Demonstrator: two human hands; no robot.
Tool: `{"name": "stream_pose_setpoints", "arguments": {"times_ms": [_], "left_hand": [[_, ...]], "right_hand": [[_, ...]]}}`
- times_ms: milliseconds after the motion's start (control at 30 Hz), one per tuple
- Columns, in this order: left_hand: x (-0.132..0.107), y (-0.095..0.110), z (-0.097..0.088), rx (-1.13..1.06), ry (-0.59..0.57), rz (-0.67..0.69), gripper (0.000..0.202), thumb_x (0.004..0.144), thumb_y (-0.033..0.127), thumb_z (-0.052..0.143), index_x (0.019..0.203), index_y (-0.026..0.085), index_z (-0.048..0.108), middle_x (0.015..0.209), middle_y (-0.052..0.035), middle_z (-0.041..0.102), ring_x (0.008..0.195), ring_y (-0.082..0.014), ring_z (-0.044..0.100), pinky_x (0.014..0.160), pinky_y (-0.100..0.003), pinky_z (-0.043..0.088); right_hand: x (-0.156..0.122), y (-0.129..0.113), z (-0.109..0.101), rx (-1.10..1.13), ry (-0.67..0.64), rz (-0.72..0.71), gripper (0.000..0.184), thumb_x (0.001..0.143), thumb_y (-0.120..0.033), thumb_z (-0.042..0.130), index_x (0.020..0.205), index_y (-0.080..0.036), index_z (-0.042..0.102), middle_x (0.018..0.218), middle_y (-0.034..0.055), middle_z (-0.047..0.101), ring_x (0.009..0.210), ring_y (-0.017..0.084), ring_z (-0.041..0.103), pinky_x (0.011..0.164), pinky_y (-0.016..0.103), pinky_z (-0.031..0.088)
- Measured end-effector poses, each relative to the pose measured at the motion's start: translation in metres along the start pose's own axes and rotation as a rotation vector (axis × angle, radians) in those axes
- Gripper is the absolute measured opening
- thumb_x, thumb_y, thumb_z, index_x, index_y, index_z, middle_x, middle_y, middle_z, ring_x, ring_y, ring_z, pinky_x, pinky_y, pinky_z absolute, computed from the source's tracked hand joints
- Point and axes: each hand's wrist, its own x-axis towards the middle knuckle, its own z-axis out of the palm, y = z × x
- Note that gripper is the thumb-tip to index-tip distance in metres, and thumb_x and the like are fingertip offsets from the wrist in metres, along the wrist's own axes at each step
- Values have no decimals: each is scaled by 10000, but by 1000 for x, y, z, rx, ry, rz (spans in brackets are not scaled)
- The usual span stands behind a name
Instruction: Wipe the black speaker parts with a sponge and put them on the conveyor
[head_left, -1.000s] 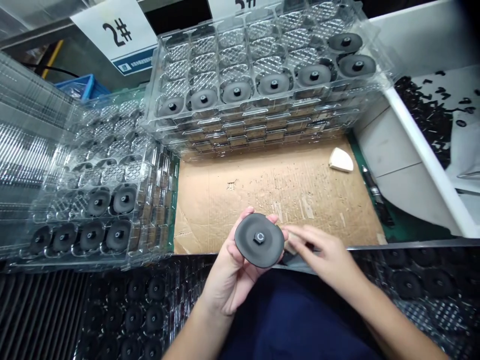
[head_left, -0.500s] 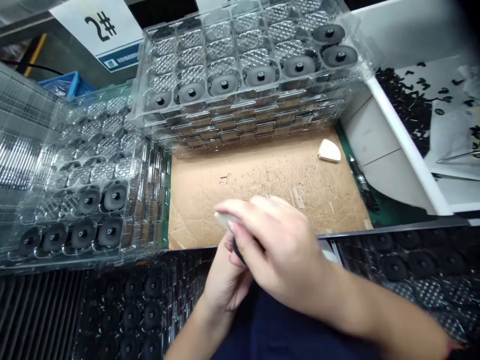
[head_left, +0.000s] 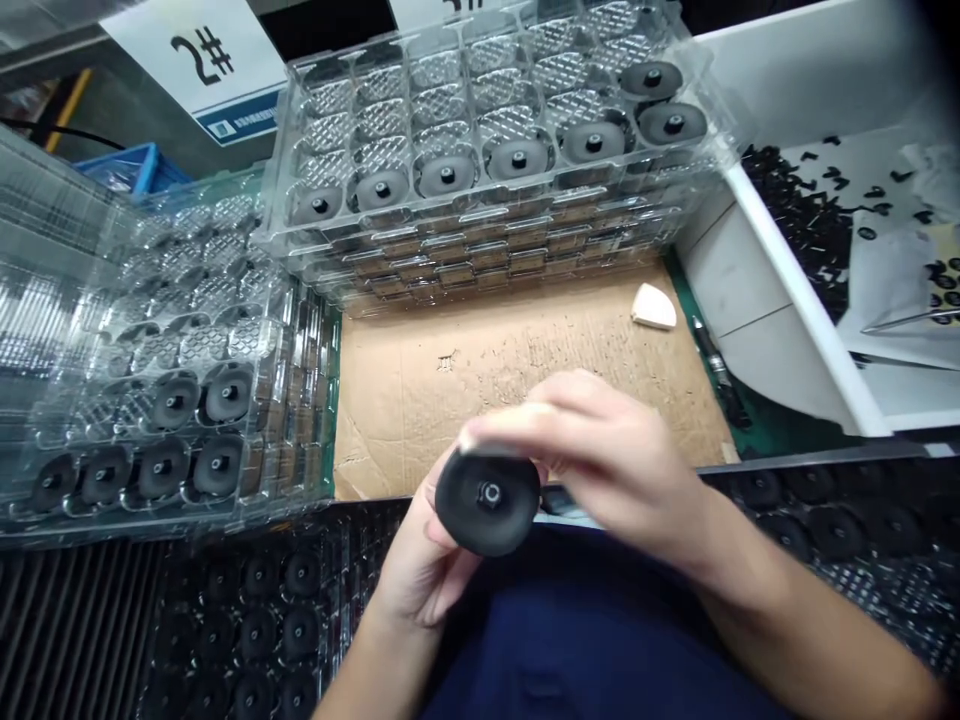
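Note:
A round black disc (head_left: 486, 500) with a small metal hub at its centre is held over my lap, near the front edge of the cardboard sheet (head_left: 525, 350). My left hand (head_left: 416, 565) cups it from below and behind, fingers curled round its edge. My right hand (head_left: 600, 460) comes in from the right, fingers bent and pressed along the disc's top rim. Both hands are closed on the same disc.
A stack of clear blister trays (head_left: 487, 170) with several black discs stands at the back. Another clear tray stack (head_left: 172, 400) stands at the left. Dark trays (head_left: 270, 610) lie below. A white wedge (head_left: 654, 306), a pen-like tool (head_left: 716, 365) and a white bin (head_left: 825, 240) of small black parts are at the right.
My right hand, which covered the disc half a second ago, has slid right and up onto its top rim, so the disc's face shows again. The disc sits slightly lower and further left than a second ago.

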Motion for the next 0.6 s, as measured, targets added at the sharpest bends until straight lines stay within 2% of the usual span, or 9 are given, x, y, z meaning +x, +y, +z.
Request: {"name": "stream_pose_setpoints", "arguments": {"times_ms": [67,167,300,400,467,500,533,600], "left_hand": [[-3,3,1,-58,-65,-20,533,566,397,828,1067,300,673,1150,-11,690,963,-201,682,872,-271,526],[-5,6,0,-106,-83,-42,508,583,391,818,1065,316,674,1149,-5,699,993,-217,679,855,-273,541],[-3,6,-3,-132,-106,-38,480,619,394,798,1072,289,677,1109,-10,718,985,-218,683,851,-270,543],[0,6,-1,-122,-127,-41,463,637,379,794,1074,280,677,1089,-11,726,971,-215,689,845,-261,539],[1,6,2,-105,-138,-44,473,627,392,797,1071,281,677,1079,-8,729,964,-216,691,843,-260,536],[1,5,4,-94,-134,-41,489,610,405,804,1066,282,678,1076,-6,728,960,-217,691,846,-262,533],[0,5,6,-81,-123,-38,502,588,417,813,1055,286,682,1070,-1,728,949,-214,693,847,-265,532],[-1,2,10,-58,-73,-38,514,550,411,833,1028,291,689,1055,15,726,942,-190,689,863,-253,519]], "right_hand": [[-11,15,4,65,52,244,260,930,-172,449,1099,-200,644,892,27,670,812,130,593,716,259,446],[-42,29,17,127,84,582,233,917,-283,493,1075,-233,656,1016,35,687,913,161,624,749,278,481],[-79,36,35,287,-77,775,277,888,-379,504,1047,-238,681,1086,46,697,1021,217,630,836,350,503],[-85,34,29,300,-52,871,313,878,-412,507,1048,-218,684,1053,59,707,963,227,652,806,360,523],[-77,25,16,263,60,887,311,889,-411,507,1071,-222,673,1009,50,714,845,201,670,703,316,535],[-71,17,8,222,133,851,286,896,-387,512,1088,-240,665,1011,36,711,812,182,667,661,288,526],[-62,8,2,167,204,769,258,900,-346,525,1107,-262,653,1024,20,706,804,165,660,644,267,512],[-44,-11,-6,41,284,469,267,893,-241,556,1145,-293,626,1044,-8,699,829,139,642,678,253,485]]}}
